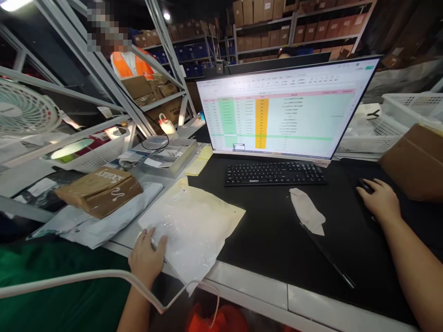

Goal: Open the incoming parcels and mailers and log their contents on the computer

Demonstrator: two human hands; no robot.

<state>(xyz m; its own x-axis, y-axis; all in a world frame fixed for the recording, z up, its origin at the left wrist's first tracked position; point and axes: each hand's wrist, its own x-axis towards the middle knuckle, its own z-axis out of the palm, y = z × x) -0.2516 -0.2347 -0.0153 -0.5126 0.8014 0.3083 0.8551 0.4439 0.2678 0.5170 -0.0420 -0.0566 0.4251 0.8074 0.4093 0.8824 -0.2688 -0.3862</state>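
Observation:
My left hand (148, 256) lies at the near left edge of a pale, crinkled plastic mailing bag (194, 226), thumb and fingers apart and resting on it. The bag lies flat, its near corner hanging past the desk edge. On the far right, my right hand (380, 200) is wrapped over a black computer mouse (365, 186), mostly hidden beneath the palm. Ahead stands a monitor (294, 120) showing a spreadsheet with green and orange columns. Below the screen is a black keyboard (275, 173).
A crumpled white paper piece (307, 211) and a thin black stick (330, 258) lie on the black desk mat. At left, a brown parcel (100, 189) sits on grey bags, near a fan (24, 108). A cardboard box (417, 161) stands at right. Beyond the shelving is a person in an orange vest.

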